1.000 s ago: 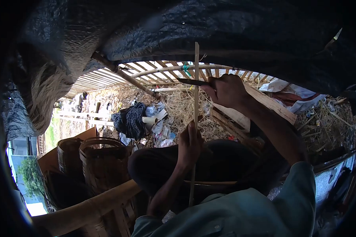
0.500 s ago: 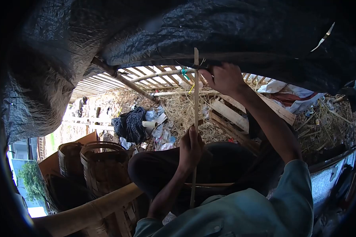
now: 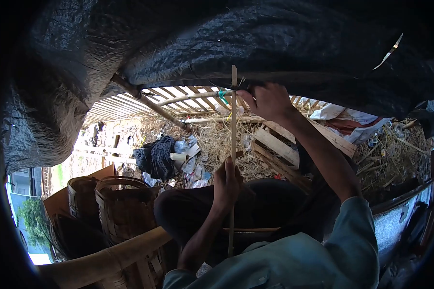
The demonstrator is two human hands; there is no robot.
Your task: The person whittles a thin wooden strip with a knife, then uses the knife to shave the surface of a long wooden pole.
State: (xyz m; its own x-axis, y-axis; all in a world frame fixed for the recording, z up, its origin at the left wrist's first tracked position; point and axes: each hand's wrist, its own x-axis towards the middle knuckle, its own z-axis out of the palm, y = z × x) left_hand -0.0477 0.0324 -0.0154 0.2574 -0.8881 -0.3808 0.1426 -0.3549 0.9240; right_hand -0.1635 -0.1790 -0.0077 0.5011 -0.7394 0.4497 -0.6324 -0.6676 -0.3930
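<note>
A long, thin bamboo strip stands nearly upright in front of my body. Lower down, my left hand is closed around the strip, thumb pointing up along it. Near the strip's upper part, my right hand is closed, with its thumb toward the strip. A dark, thin thing reaches from this hand to the strip; against the dark sheet I cannot make out its shape. Small slivers stick up beside the strip there.
Black plastic sheeting hangs overhead. Woven baskets and a thick bamboo pole are at the lower left. Beyond lie dark patterned cloth, straw, wooden boards, white sacks and a slatted bamboo fence.
Both hands and the strip have shifted slightly left and down in the view, along with a small shift of the whole scene. The hold on the strip looks the same.
</note>
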